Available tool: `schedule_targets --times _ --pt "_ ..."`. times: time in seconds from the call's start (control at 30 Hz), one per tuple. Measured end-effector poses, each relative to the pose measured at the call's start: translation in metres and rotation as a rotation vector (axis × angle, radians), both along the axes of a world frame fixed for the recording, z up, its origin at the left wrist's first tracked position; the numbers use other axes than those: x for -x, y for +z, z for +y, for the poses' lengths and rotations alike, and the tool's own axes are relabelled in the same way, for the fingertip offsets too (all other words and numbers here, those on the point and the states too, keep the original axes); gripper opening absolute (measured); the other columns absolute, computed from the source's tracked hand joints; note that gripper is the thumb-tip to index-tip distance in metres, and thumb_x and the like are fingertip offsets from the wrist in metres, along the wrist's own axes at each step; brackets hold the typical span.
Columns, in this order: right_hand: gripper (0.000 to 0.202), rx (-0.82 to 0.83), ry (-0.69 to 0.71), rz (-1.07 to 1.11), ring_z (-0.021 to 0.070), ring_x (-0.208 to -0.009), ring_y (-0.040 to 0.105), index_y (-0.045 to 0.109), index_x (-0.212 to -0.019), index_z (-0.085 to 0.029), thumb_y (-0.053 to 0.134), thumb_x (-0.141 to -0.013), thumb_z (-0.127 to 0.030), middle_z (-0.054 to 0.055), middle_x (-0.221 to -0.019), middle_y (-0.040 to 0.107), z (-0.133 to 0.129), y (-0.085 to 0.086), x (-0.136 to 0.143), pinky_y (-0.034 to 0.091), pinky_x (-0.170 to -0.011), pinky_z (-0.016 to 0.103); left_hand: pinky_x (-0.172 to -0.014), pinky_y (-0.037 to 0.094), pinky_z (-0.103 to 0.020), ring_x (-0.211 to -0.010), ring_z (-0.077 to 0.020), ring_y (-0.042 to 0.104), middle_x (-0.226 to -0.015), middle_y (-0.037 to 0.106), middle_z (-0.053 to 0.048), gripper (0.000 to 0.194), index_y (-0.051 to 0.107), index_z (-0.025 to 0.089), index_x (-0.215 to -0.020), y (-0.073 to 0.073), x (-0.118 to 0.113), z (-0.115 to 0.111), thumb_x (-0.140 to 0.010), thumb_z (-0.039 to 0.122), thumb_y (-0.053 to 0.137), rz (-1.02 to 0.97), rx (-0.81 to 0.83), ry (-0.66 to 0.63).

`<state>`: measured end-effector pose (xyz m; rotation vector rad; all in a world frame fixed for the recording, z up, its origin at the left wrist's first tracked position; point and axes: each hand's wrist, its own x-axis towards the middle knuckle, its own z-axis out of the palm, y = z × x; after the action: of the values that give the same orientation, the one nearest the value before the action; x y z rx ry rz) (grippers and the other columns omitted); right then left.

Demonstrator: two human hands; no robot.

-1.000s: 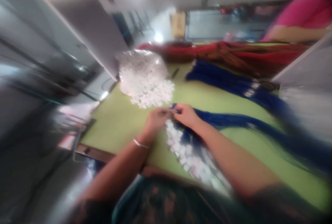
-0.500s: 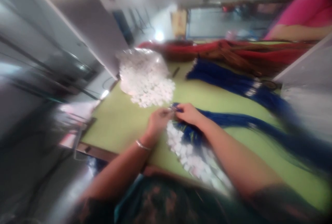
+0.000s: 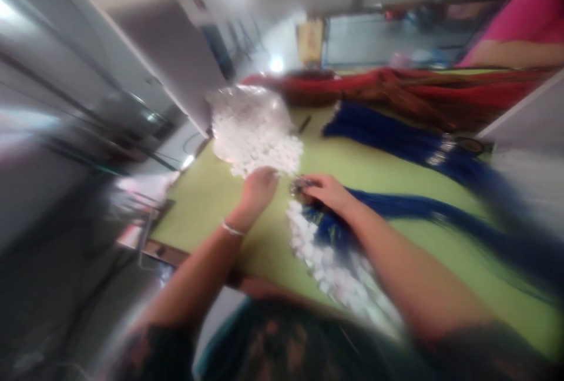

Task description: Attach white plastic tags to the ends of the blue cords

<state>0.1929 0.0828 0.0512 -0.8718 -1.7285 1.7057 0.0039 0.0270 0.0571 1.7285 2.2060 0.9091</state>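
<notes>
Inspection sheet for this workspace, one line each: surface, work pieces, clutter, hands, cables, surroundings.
Surface: green-topped table; bare patch towards its left end.
Job's things: long dark-blue strand bundle in use, another blue strand bundle behind; small white pieces spilling from a clear plastic bag, more white pieces by the near edge.
Clutter: short dark stick beyond the hands.
Grippers: right hand pinches the nearer bundle's end; left hand is beside the spilled pieces, its fingers too blurred to read.
Cables: possible thin dark cord past the table's left edge.
Surroundings: red and brown strands along the far side; co-worker's pink sleeve beyond.
</notes>
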Motion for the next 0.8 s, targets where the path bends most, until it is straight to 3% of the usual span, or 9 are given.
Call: schedule_targets --times 0.1,0.23,0.33,0.43,0.57,0.8 --pt "0.017 -0.032 -0.023 -0.024 0.0102 -0.057 0.053 0.064 -0.078 -0.014 0.061 -0.067 -0.027 0.000 -0.064 0.064 -0.001 0.002 -0.001 0.044 -0.057 0.023 -0.081 0.046 -0.037 -0.089 -0.0261 0.061 -0.091 0.068 -0.013 0.019 0.069 0.015 -0.091 -0.008 -0.001 0.019 -0.081 0.023 0.056 0.233 0.096 -0.019" --pt "0.011 -0.038 -0.038 -0.062 0.0089 -0.051 0.048 0.059 -0.069 -0.015 0.058 -0.069 -0.026 -0.002 -0.056 0.058 -0.004 0.005 0.001 0.041 -0.054 0.022 -0.082 0.046 -0.036 -0.090 -0.0242 0.061 -0.091 0.068 -0.010 0.021 0.068 0.017 -0.088 -0.022 -0.002 0.021 -0.085 0.018 0.047 0.263 0.030 -0.053" --pt "0.007 -0.069 -0.109 -0.055 0.0090 -0.053 0.049 0.058 -0.069 -0.016 0.056 -0.066 -0.022 -0.002 -0.059 0.058 -0.006 0.004 0.005 0.040 -0.054 0.022 -0.083 0.046 -0.036 -0.089 -0.0228 0.062 -0.092 0.070 -0.009 0.020 0.069 0.018 -0.085 -0.024 0.004 0.013 -0.083 0.021 0.050 0.093 -0.054 -0.025" --pt "0.008 -0.104 -0.131 -0.070 0.0101 -0.059 0.051 0.058 -0.069 -0.015 0.056 -0.065 -0.022 -0.001 -0.064 0.060 -0.007 0.003 0.007 0.041 -0.057 0.022 -0.072 0.049 -0.033 -0.072 -0.0188 0.063 -0.079 0.070 -0.007 0.018 0.070 0.016 -0.086 -0.018 0.005 0.002 -0.077 0.028 0.060 -0.300 -0.041 0.030" --pt "0.009 -0.184 -0.128 -0.071 0.0105 -0.060 0.051 0.058 -0.066 -0.015 0.057 -0.064 -0.024 0.000 -0.064 0.060 -0.006 0.003 0.007 0.041 -0.059 0.023 -0.063 0.049 -0.029 -0.060 -0.0145 0.060 -0.065 0.067 -0.004 0.027 0.072 0.013 -0.087 -0.011 -0.009 -0.013 -0.068 0.033 0.070 -0.737 0.068 -0.068" --pt "0.007 -0.278 -0.100 -0.075 0.0109 -0.060 0.052 0.058 -0.066 -0.016 0.054 -0.064 -0.021 0.000 -0.064 0.061 -0.008 0.000 0.006 0.041 -0.060 0.023 -0.065 0.050 -0.028 -0.062 -0.0143 0.061 -0.067 0.067 -0.003 0.024 0.071 0.015 -0.082 -0.021 -0.022 -0.016 -0.066 0.033 0.074 -0.786 0.048 -0.116"
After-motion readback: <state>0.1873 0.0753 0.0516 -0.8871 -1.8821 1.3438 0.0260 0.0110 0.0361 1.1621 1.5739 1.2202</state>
